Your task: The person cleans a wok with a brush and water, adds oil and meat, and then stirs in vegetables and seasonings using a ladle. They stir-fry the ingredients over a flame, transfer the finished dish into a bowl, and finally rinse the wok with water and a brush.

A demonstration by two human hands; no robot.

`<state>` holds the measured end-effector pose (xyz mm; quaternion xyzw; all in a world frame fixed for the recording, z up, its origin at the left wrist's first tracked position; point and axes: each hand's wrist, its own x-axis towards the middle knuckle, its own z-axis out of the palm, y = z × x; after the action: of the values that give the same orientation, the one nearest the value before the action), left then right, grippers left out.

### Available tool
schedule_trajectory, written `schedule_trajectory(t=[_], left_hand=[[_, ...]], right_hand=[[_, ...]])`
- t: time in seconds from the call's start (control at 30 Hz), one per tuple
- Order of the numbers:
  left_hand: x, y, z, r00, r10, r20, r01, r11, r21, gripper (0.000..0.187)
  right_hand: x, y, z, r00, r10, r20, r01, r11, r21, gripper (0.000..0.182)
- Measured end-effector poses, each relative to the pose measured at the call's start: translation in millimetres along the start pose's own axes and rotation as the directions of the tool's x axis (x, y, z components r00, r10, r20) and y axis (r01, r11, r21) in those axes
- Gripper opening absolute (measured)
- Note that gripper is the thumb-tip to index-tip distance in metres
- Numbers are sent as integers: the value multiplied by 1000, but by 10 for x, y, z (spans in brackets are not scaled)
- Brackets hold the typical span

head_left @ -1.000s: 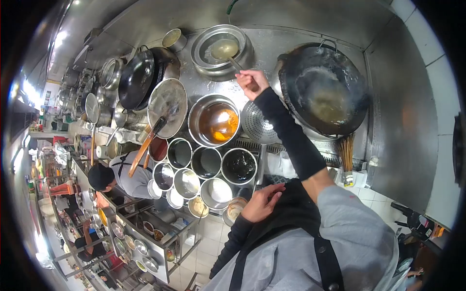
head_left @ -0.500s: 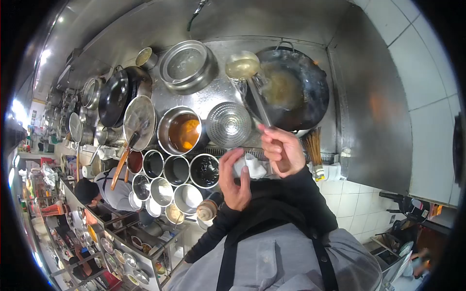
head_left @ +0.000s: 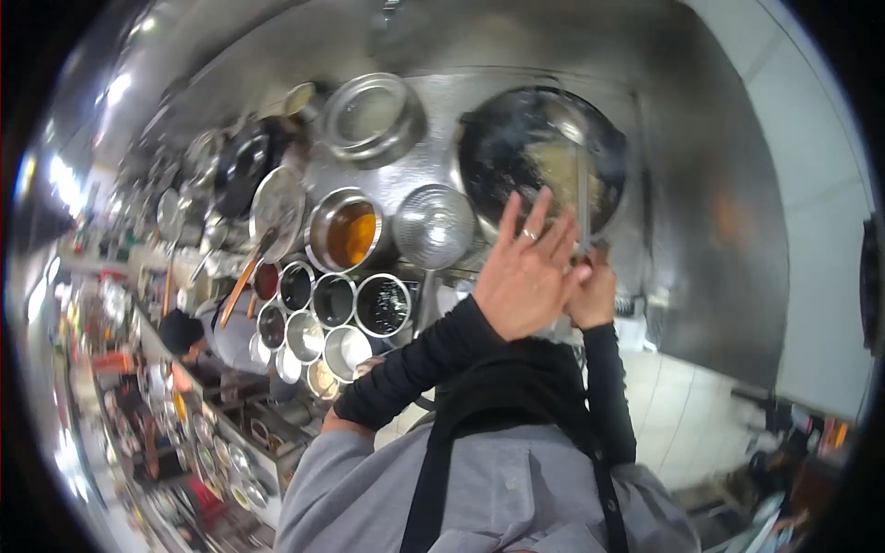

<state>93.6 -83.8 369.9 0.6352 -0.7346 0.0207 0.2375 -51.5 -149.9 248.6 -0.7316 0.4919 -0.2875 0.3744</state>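
My right hand is closed round the handle of a metal ladle. The ladle's bowl is over the inside of a dark wok, which has pale yellowish contents at its middle. My left hand is in front of the wok's near edge, fingers spread and a ring on one of them. It holds nothing and partly overlaps my right hand in this view. Left of the wok, a round perforated strainer lies with its handle toward me.
A steel pot of amber liquid stands left of the strainer, behind several smaller pots. Further back is a wide metal vessel. A mesh skimmer and a black wok are at left. Another person is beyond the pots.
My right hand has shifted right, carrying the ladle from the wok's left edge to over its inside. The left hand has moved right and forward toward the wok, its fingers now spread.
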Motion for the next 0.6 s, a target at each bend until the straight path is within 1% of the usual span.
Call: schedule_trajectory(t=[0.03, 0.07, 0.1, 0.13, 0.17, 0.2, 0.23, 0.27, 0.3, 0.33, 0.37, 0.4, 0.43, 0.47, 0.5, 0.53, 0.57, 0.6], left_hand=[[-88, -40, 24, 998, -49, 41, 52, 995, -84, 45], [-213, -100, 114, 992, -103, 75, 114, 980, -166, 45], [-360, -160, 236, 982, -156, 109, 179, 951, -250, 45], [-525, -193, 434, 957, -268, 113, 291, 884, -366, 45], [-654, -211, 658, 921, -369, 123, 380, 788, -485, 44], [-720, -213, 861, 815, -508, 280, 562, 572, -597, 44], [-765, -192, 1056, 680, -579, 450, 691, 299, -658, 43], [-822, -159, 1105, 593, -560, 578, 717, 41, -696, 43], [-865, -129, 1133, 491, -529, 692, 708, -221, -671, 42], [-857, -158, 1150, 474, -460, 751, 634, -415, -653, 41], [-836, -178, 1137, 468, -374, 800, 546, -590, -595, 40], [-850, -194, 1094, 468, -409, 784, 543, -567, -620, 35], [-844, -220, 1103, 466, -406, 786, 546, -567, -617, 34], [-863, -268, 1103, 463, -415, 783, 543, -566, -621, 33], [-908, -329, 1073, 455, -436, 777, 533, -565, -629, 32], [-901, -398, 1036, 461, -424, 780, 529, -574, -625, 35], [-871, -448, 978, 464, -384, 798, 471, -656, -590, 37], [-820, -489, 919, 475, -344, 810, 407, -730, -549, 39]], right_hand=[[13, 328, 134, 998, -50, -49, 52, 998, 36, 29], [52, 616, 301, 981, -133, -139, 127, 991, -47, 24], [19, 482, 303, 995, 43, -90, -47, 998, -48, 21], [1, 366, 314, 993, 111, -49, -114, 991, -64, 14], [-22, 136, 299, 965, 263, 21, -263, 957, 121, 10], [-27, 202, 402, 973, 228, 43, -231, 953, 196, 12], [-31, 291, 496, 978, 202, 61, -211, 940, 267, 20], [-32, 331, 527, 969, 168, 182, -210, 947, 242, 28], [-34, 393, 526, 946, 147, 289, -214, 952, 216, 36], [2, 479, 508, 917, 131, 376, -216, 957, 195, 45], [-14, 727, 519, 942, 96, 321, -118, 992, 51, 52], [-84, 1113, 537, 962, 48, 269, -22, 995, -100, 58], [-166, 1406, 486, 972, -17, 233, 76, 965, -249, 66], [-259, 1559, 375, 940, 151, 305, 32, 853, -520, 65], [-370, 1715, 276, 889, 315, 332, 42, 665, -745, 66], [-485, 2049, 217, 877, 318, 361, 87, 633, -769, 68], [-557, 2303, 242, 864, 314, 394, 140, 602, -786, 73], [-542, 2271, 244, 848, 433, 306, -36, 623, -782, 77]])
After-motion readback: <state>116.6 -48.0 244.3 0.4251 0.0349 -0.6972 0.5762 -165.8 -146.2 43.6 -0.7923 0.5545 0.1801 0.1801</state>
